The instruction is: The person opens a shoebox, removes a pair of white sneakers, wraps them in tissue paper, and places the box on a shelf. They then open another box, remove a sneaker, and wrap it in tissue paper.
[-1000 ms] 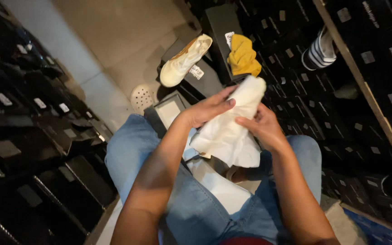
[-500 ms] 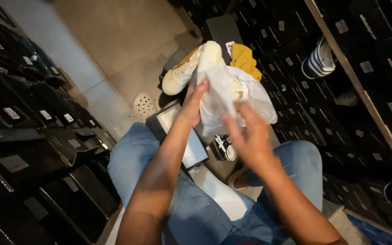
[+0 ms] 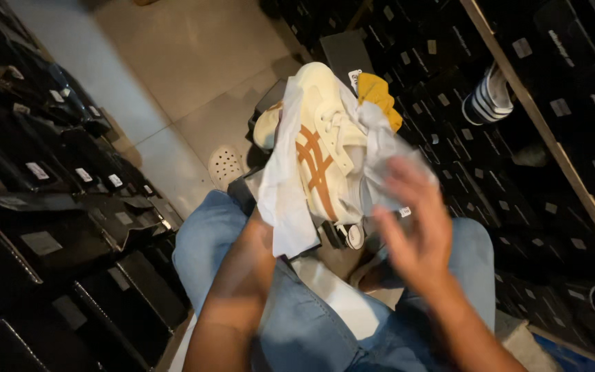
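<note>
A narrow aisle with a pale tiled floor (image 3: 173, 48) runs away from the camera between walls of stacked black shoe boxes (image 3: 56, 227) on the left and more black boxes on wooden shelving (image 3: 552, 151) on the right. The person sits low in blue jeans (image 3: 297, 324), knees spread, looking down at the lap. Held up in the middle of the view is a cream sneaker (image 3: 325, 145) with rust-orange stripes on its side, half wrapped in white tissue paper (image 3: 287, 200). The left hand (image 3: 264, 224) is under the near end of the shoe, mostly hidden behind the hanging paper, so how its fingers close cannot be told; the shoe and paper rest on it. The right hand (image 3: 414, 220) is just right of and nearer than the shoe, blurred, fingers spread wide and palm open, holding nothing, its fingertips at the edge of the crumpled paper on the shoe's right side. The sneaker's long axis runs from near to far, tilted slightly left, with the rounded end (image 3: 315, 72) pointing away toward the far floor and the striped side facing the camera. Just beyond it to the right lies a mustard-yellow cloth (image 3: 380, 96). A second cream shoe (image 3: 266, 127) peeks out behind the left edge of the paper. A perforated white clog (image 3: 225, 165) sits on the floor to the left, and a black-and-white striped shoe (image 3: 487, 100) rests on the right-hand boxes.
</note>
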